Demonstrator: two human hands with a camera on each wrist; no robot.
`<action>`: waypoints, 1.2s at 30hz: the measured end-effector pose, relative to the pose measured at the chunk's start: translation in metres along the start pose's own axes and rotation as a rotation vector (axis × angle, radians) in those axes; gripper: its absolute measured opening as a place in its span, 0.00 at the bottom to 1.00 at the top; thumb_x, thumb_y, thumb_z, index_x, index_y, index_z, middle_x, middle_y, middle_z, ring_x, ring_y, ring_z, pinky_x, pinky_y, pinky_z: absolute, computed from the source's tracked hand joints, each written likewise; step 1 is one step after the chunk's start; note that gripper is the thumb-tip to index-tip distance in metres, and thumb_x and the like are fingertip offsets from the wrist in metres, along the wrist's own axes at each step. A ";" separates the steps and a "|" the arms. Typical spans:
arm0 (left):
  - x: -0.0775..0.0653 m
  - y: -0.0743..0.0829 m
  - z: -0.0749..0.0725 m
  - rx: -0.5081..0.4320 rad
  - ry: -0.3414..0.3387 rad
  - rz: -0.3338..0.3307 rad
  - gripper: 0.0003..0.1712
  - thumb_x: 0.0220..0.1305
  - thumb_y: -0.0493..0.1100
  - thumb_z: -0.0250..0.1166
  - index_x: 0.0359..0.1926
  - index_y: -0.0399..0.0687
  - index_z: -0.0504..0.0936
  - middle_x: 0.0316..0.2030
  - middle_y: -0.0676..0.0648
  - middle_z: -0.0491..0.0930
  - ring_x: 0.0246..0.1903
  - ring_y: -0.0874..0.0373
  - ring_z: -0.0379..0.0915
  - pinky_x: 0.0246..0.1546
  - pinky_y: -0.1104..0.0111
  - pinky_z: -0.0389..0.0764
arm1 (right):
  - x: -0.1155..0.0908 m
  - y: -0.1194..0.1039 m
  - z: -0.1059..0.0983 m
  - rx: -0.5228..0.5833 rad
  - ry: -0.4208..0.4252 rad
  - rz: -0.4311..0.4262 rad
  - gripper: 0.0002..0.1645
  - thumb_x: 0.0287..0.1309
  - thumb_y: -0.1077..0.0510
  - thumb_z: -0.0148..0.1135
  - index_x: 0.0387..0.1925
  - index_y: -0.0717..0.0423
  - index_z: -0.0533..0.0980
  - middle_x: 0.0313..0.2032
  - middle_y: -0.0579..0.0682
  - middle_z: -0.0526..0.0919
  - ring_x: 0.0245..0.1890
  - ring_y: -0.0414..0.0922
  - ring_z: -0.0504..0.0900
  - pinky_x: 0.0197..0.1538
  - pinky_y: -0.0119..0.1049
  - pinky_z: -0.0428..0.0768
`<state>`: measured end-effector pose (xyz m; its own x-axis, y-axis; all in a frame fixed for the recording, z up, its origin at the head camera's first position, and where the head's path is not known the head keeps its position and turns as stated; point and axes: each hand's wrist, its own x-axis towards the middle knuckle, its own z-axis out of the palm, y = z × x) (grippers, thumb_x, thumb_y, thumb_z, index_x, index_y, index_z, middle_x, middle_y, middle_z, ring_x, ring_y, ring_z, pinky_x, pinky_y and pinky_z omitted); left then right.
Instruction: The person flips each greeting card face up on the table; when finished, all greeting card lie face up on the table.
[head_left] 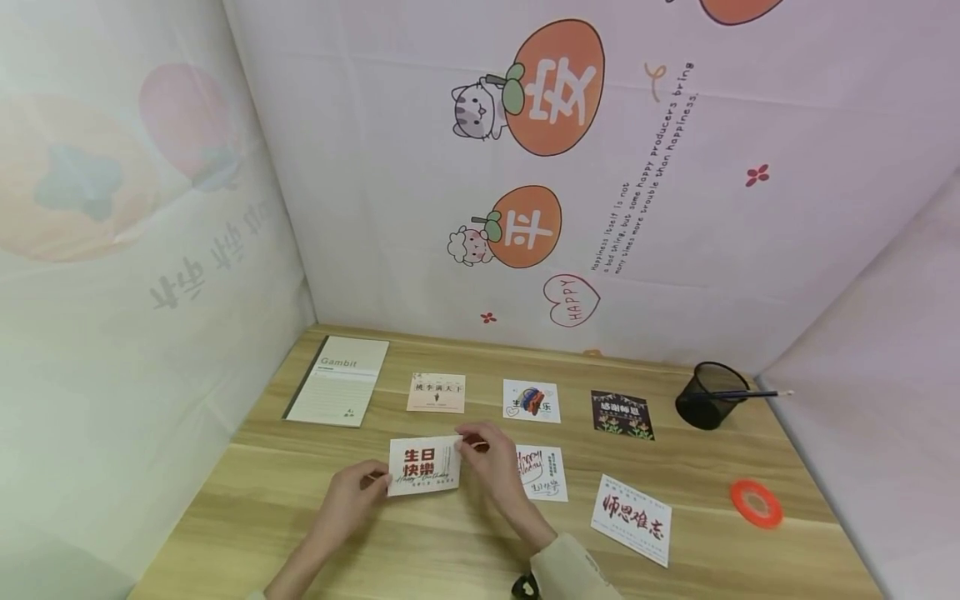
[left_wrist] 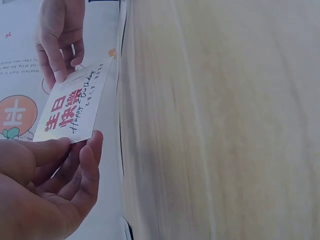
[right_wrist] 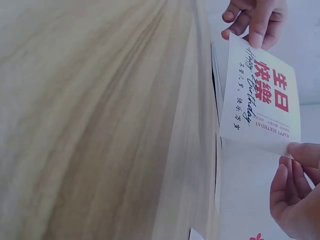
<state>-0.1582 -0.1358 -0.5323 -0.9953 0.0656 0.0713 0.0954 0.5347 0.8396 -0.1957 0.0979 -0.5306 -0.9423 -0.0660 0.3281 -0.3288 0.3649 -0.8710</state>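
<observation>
Both hands hold a white birthday card [head_left: 423,467] with red Chinese characters and "Happy Birthday" script. At its left edge, thumb and fingers of my left hand [head_left: 355,497] pinch it. My right hand [head_left: 495,467] pinches the upper right corner. In the left wrist view the card [left_wrist: 75,102] is stretched between the two hands, its printed face showing. The right wrist view shows the same card [right_wrist: 262,95] raised over the wooden table [right_wrist: 100,120]. Partly behind my right hand lies a white card with red lettering [head_left: 546,475].
Along the back lie a notebook [head_left: 341,382], a pale pink card [head_left: 436,393], a colourful card [head_left: 531,402] and a dark card [head_left: 622,415]. A black mesh pen holder [head_left: 705,404] with a pencil stands at right, near a red tape roll [head_left: 756,503] and a tilted white card [head_left: 632,521].
</observation>
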 end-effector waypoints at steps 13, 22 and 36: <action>0.004 -0.004 0.004 -0.150 0.014 -0.102 0.10 0.55 0.29 0.66 0.40 0.33 0.82 0.27 0.47 0.79 0.24 0.56 0.76 0.24 0.70 0.80 | 0.005 0.006 0.002 -0.003 -0.001 0.190 0.10 0.48 0.67 0.70 0.37 0.60 0.83 0.33 0.49 0.84 0.33 0.45 0.81 0.36 0.29 0.81; 0.002 -0.006 0.004 -0.063 0.010 -0.102 0.19 0.50 0.28 0.68 0.46 0.28 0.81 0.28 0.48 0.80 0.27 0.58 0.75 0.25 0.73 0.79 | 0.009 0.013 0.004 -0.010 -0.025 0.314 0.12 0.46 0.67 0.71 0.37 0.60 0.83 0.32 0.49 0.84 0.32 0.42 0.80 0.34 0.28 0.80; 0.003 -0.005 0.003 -0.191 -0.070 -0.175 0.26 0.49 0.25 0.66 0.53 0.24 0.75 0.29 0.45 0.78 0.27 0.55 0.77 0.27 0.70 0.82 | 0.016 0.021 0.009 0.095 0.001 0.400 0.10 0.47 0.68 0.71 0.36 0.63 0.83 0.31 0.52 0.84 0.30 0.41 0.80 0.34 0.29 0.82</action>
<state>-0.1618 -0.1361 -0.5380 -0.9921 0.0477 -0.1158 -0.0897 0.3744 0.9229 -0.2185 0.0962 -0.5468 -0.9970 0.0642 -0.0428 0.0588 0.2743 -0.9598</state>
